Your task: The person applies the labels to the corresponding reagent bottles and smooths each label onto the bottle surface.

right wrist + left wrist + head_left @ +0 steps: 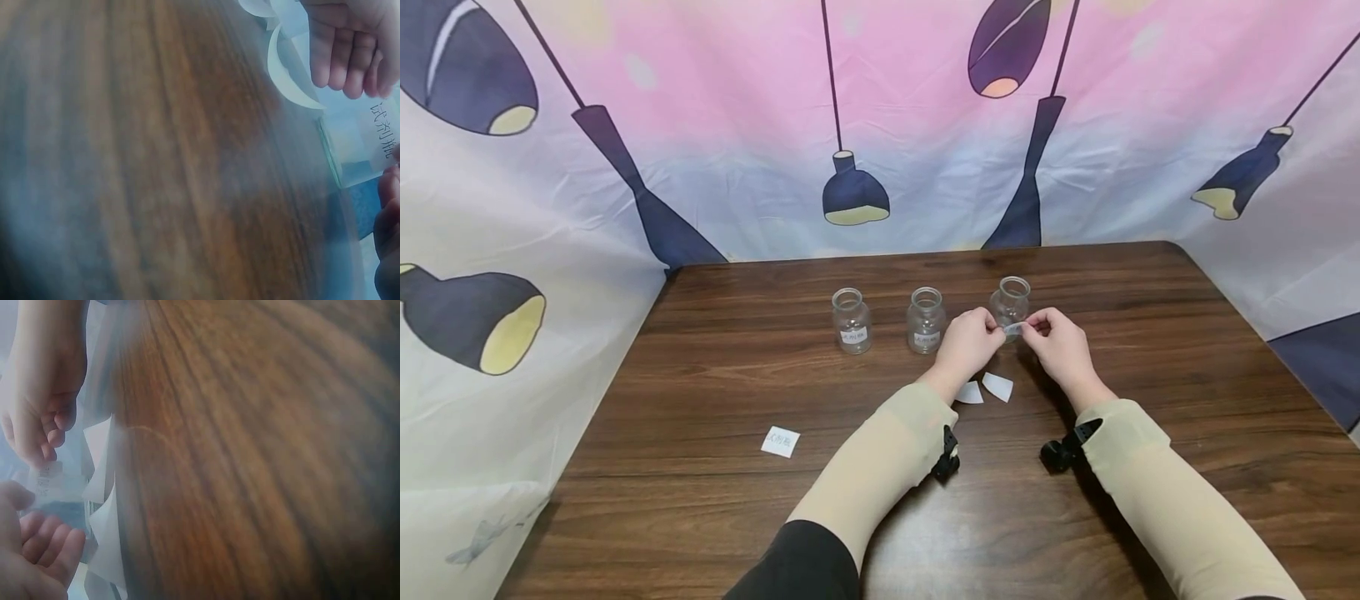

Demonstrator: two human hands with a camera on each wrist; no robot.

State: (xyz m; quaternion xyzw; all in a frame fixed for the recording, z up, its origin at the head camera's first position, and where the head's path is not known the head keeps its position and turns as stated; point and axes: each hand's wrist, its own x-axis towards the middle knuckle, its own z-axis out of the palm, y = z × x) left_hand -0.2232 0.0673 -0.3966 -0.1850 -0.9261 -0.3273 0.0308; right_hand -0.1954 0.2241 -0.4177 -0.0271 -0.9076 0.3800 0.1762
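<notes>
The left hand (pixel 972 337) and the right hand (pixel 1062 348) meet in front of the rightmost clear glass jar (pixel 1012 300). Between their fingertips a small white handwritten label (pixel 1013 329) is stretched, each hand pinching one end. Seen from the right wrist, the label (pixel 382 128) overlaps the jar's side and its characters face outward. Two more glass jars stand upright to the left, a middle jar (pixel 927 315) and a left jar (pixel 850 315), each with a similar label low on its front.
Two curled white paper pieces, one (pixel 997 387) beside another (pixel 970 393), lie below the hands. A separate handwritten label (pixel 781 442) rests on the wooden table (pixel 700 517) at left. A patterned cloth (pixel 760 192) hangs behind the table.
</notes>
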